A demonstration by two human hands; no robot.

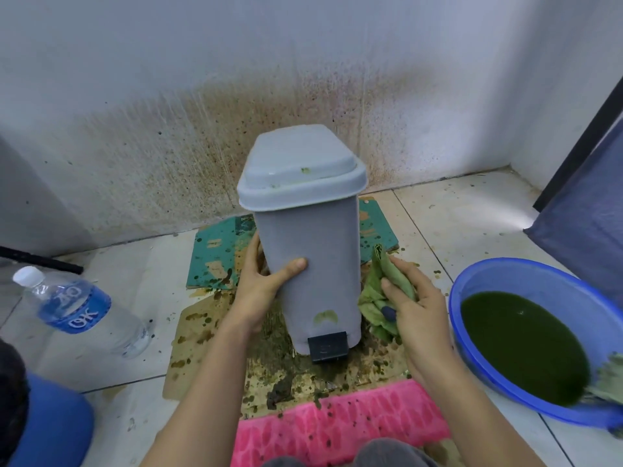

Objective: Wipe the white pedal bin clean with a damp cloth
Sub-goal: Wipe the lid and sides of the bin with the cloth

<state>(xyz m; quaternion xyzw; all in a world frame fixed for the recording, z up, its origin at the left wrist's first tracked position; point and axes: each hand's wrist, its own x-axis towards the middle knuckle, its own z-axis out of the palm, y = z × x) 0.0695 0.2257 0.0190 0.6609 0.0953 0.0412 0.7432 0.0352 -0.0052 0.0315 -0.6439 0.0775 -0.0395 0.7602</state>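
Note:
The white pedal bin stands upright on stained cardboard, lid closed, with a black pedal at its foot. Green smears mark the lid and the front just above the pedal. My left hand holds the bin's left side, thumb across the front and fingers behind. My right hand grips a green-stained damp cloth against the bin's lower right side. Part of the cloth is hidden under my fingers.
A blue basin of dark green liquid sits at the right, another cloth on its rim. A plastic water bottle lies at the left. A pink mat is near me. Stained wall behind, dark curtain far right.

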